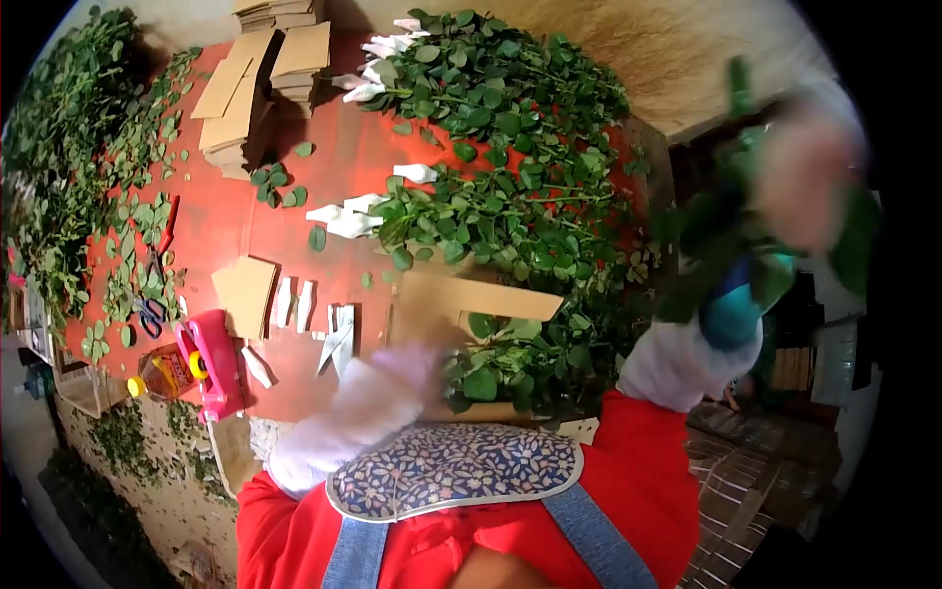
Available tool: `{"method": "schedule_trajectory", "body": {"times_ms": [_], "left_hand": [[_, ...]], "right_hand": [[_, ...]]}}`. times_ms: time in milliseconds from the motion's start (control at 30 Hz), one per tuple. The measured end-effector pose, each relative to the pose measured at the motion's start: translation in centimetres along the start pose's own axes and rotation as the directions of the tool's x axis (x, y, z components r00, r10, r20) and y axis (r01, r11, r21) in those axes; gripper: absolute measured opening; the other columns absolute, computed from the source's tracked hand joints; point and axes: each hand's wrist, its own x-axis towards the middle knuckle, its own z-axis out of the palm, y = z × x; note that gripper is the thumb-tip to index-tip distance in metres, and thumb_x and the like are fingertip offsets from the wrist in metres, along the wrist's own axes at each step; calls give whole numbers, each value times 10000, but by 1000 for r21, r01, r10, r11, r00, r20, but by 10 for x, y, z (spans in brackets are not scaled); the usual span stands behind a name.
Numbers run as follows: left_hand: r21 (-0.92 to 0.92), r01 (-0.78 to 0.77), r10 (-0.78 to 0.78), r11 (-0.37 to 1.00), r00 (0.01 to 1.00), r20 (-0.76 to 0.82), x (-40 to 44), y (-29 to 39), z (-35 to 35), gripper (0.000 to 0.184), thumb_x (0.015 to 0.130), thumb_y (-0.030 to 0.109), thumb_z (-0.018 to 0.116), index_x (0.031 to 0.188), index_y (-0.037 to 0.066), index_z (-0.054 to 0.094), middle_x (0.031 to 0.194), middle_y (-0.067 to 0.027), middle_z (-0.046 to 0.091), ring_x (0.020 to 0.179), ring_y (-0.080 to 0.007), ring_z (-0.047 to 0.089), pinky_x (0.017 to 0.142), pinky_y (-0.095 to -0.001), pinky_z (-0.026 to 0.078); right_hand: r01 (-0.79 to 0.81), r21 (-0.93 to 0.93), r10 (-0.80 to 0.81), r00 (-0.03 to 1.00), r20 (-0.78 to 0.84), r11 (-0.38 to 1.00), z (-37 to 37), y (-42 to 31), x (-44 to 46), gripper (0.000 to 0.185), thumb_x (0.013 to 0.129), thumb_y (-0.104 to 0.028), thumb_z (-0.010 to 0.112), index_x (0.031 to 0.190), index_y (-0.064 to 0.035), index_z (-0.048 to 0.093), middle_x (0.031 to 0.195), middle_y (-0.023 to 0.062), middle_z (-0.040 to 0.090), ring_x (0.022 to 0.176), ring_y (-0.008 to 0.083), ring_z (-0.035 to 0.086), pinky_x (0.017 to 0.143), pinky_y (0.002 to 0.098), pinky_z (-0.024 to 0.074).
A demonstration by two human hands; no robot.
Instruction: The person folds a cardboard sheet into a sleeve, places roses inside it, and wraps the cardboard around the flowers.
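Note:
My right hand (pixel 810 182) is raised at the far right, heavily blurred. Around it are leafy stems (pixel 702 250), which it appears to hold; its fingers do not show clearly. A teal and blue band (pixel 731 309) shows at that wrist, above a white sleeve. Low over the front of the table is my left hand (pixel 417 368), pale and smeared by motion, so its fingers cannot be made out. Close beside it lie a cardboard strip (pixel 491 294) over leafy stems (pixel 520 368) and white-silver scissors (pixel 339 339).
The red table (pixel 343 255) bears bundles of leafy stems (pixel 510 211) with white-wrapped heads (pixel 350 221). Cardboard stacks (pixel 235 93) stand at the back. Loose leaves (pixel 69 196), blue-handled scissors (pixel 151 318) and a pink container (pixel 211 363) are on the left.

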Motion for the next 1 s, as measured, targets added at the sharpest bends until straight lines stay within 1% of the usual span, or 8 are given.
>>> {"method": "schedule_trajectory", "body": {"times_ms": [100, 200, 267, 533, 667, 800, 900, 1000], "left_hand": [[8, -11, 11, 1000, 1000, -17, -1, -1, 2, 597, 681, 208, 767, 1205, 82, 510, 1144, -179, 515, 894, -342, 613, 744, -410, 515], [-12, -10, 10, 1000, 1000, -29, -3, -4, 6, 610, 664, 232, 776, 1202, 94, 524, 1178, -176, 509, 890, -344, 618, 740, -409, 521], [-10, -3, 3, 1000, 999, -38, -5, -7, 8, 619, 654, 248, 782, 1201, 101, 532, 1201, -174, 505, 887, -346, 622, 738, -409, 526], [145, 105, -82, 984, 984, -156, 10, -14, 21, 656, 610, 312, 806, 1194, 132, 567, 1292, -165, 489, 876, -353, 635, 727, -409, 543], [213, -90, 129, 973, 976, -175, 19, -24, 25, 663, 615, 339, 790, 1200, 130, 557, 1281, -143, 480, 844, -349, 638, 699, -406, 548], [301, -144, 144, 943, 989, 21, 25, -9, -2, 550, 662, 351, 757, 1135, 130, 585, 1284, -120, 483, 889, -332, 636, 694, -396, 553], [436, -270, 352, 859, 928, -120, 25, -29, 18, 429, 699, 299, 726, 1071, 126, 601, 1280, -76, 489, 918, -297, 629, 663, -372, 558], [268, -357, 410, 895, 896, -173, 12, 9, -19, 426, 708, 287, 719, 1083, 124, 598, 1269, -77, 492, 919, -297, 624, 682, -361, 560]], "right_hand": [[113, 62, -128, 917, 377, 992, -6, -54, -20, 317, 751, -135, 624, 1063, -82, 608, 900, 123, 628, 788, 308, 610, 734, 377, 483], [-60, 243, -214, 301, 929, 968, 38, -66, -62, 327, 721, -125, 656, 1044, -111, 607, 892, 103, 627, 790, 312, 614, 690, 391, 486], [-77, 259, -236, 231, 944, 963, 63, -51, -131, 285, 727, -97, 642, 1010, -103, 608, 881, 93, 624, 800, 305, 613, 634, 428, 480], [-178, 115, -34, 403, 915, 977, 99, -44, -212, 324, 748, -98, 609, 1072, -111, 599, 913, 108, 623, 825, 315, 620, 616, 451, 494], [-84, 87, -34, 495, 868, 993, 109, -56, -225, 346, 750, -99, 604, 1095, -115, 591, 938, 109, 623, 836, 317, 621, 620, 455, 498], [-12, -184, 184, 68, 981, 983, 84, -90, -183, 448, 773, -208, 582, 1210, -128, 525, 1070, 72, 588, 977, 256, 577, 767, 394, 480], [79, -79, 34, 462, 886, 994, 58, -111, -151, 476, 792, -195, 524, 1258, -102, 503, 1136, 67, 570, 977, 230, 557, 820, 400, 425], [103, -23, -22, 412, 911, 994, 71, -111, -171, 456, 820, -188, 498, 1264, -86, 501, 1225, 90, 558, 1020, 250, 559, 851, 418, 423]]}}
